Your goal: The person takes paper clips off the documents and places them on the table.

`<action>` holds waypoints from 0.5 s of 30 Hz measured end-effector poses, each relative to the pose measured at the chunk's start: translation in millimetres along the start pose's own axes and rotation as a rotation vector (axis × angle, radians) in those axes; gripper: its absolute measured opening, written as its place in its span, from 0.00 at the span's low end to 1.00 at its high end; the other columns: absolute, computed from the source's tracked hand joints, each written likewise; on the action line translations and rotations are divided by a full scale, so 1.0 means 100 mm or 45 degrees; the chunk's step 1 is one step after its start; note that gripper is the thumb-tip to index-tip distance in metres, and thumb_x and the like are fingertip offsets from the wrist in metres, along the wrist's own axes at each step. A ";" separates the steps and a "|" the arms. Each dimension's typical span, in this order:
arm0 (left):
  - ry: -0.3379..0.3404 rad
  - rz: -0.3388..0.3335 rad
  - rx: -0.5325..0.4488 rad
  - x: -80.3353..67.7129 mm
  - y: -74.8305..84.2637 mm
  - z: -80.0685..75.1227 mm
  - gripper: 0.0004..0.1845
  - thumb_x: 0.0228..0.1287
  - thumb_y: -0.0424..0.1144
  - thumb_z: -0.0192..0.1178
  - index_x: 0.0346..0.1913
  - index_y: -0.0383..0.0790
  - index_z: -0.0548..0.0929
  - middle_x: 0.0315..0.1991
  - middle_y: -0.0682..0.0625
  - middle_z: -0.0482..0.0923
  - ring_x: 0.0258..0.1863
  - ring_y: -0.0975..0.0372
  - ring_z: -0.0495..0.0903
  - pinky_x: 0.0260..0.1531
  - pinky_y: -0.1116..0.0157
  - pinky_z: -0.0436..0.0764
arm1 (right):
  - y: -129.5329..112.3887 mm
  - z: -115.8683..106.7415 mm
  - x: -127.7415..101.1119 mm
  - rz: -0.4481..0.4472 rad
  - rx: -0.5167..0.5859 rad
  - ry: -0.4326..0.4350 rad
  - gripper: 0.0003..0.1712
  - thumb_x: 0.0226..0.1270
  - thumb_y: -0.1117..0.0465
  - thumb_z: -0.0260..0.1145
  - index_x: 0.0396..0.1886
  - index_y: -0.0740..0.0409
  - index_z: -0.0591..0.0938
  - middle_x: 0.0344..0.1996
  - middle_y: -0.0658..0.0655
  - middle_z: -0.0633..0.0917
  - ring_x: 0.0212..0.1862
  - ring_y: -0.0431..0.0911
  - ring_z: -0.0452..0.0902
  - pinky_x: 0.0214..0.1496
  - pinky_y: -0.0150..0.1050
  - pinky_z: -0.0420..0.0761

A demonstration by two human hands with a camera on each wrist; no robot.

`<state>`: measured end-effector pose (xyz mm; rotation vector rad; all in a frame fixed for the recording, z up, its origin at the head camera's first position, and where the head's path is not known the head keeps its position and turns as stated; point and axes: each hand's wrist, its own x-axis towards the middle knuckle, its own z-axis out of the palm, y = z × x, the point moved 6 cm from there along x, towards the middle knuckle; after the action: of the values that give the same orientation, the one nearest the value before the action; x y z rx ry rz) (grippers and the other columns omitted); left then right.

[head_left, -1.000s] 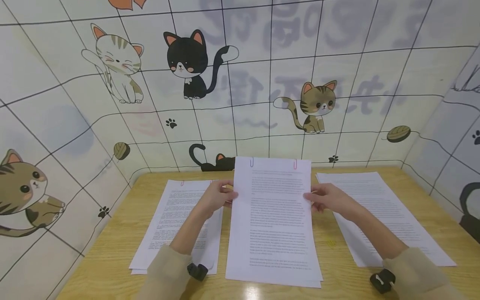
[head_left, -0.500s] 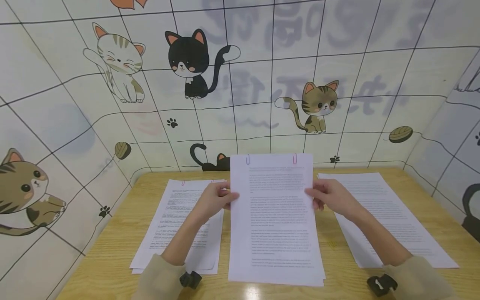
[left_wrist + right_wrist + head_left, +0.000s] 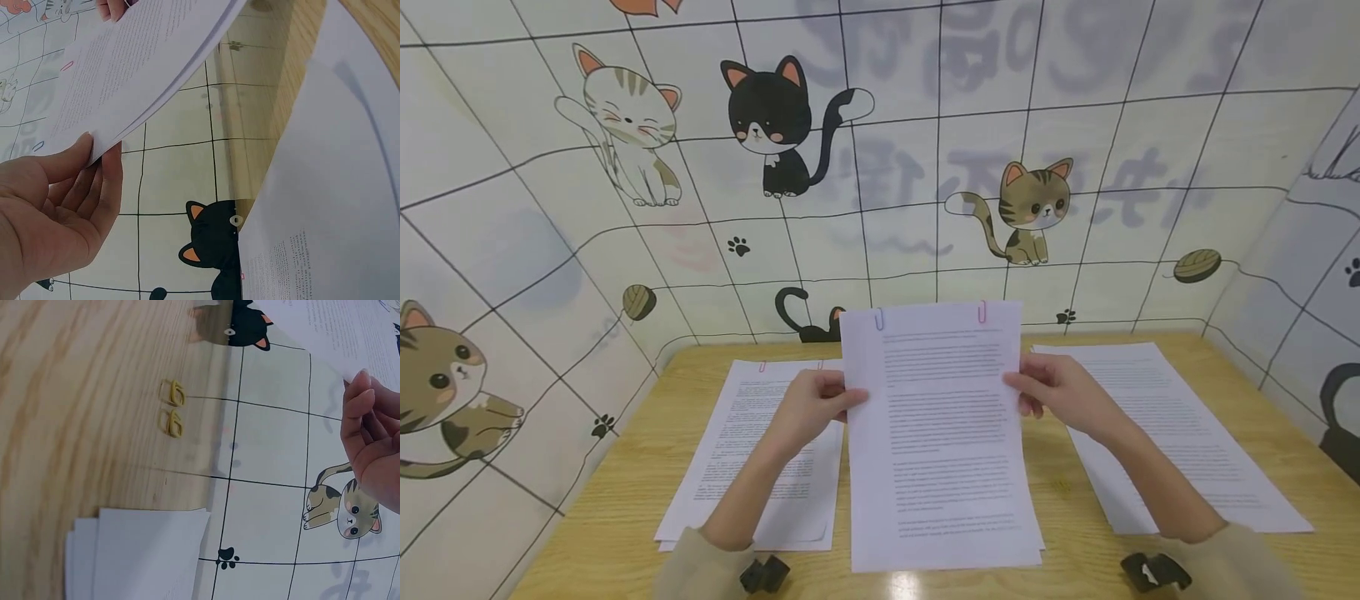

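**Head view first: a clipped sheaf held up by both edges**

Head view: the middle stack of printed sheets (image 3: 942,433) is tilted up off the wooden table (image 3: 625,517), its lower edge near or on the wood close to the person. The left hand (image 3: 808,407) pinches its left edge and the right hand (image 3: 1060,392) pinches the right edge, thumbs on the printed face. A blue paper clip (image 3: 878,318) and a pink paper clip (image 3: 981,312) sit on the top edge. A second stack (image 3: 760,450) lies flat to the left, a third stack (image 3: 1172,433) flat to the right, both apart from the held one.

Left wrist view: the left hand's fingers (image 3: 103,181) curl under the sheaf's edge with the thumb on top, so the grip is a light pinch. The sheets fan slightly at that edge.

Right wrist view: the right hand's fingertips (image 3: 357,400) are bunched together at the paper's corner; the contact itself is mostly out of frame. Two yellow paper clips (image 3: 172,407) lie loose on the wood.

To handle this well, I judge an even pinch on both sides matters, keeping the sheets squared so the fanned edges close and the clips stay seated.
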<state>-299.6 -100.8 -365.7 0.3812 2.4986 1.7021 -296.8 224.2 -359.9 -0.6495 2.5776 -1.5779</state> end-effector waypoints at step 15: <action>0.121 0.050 0.083 -0.07 0.06 -0.10 0.06 0.62 0.31 0.70 0.41 0.33 0.90 0.30 0.46 0.88 0.26 0.58 0.86 0.36 0.62 0.83 | -0.18 -0.04 0.01 -0.032 -0.192 0.102 0.13 0.76 0.56 0.64 0.49 0.60 0.86 0.41 0.53 0.88 0.41 0.46 0.80 0.44 0.37 0.76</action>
<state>-293.7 -109.9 -356.4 0.3663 2.6366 1.6943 -292.5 220.1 -342.7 -0.6444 2.7790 -1.4554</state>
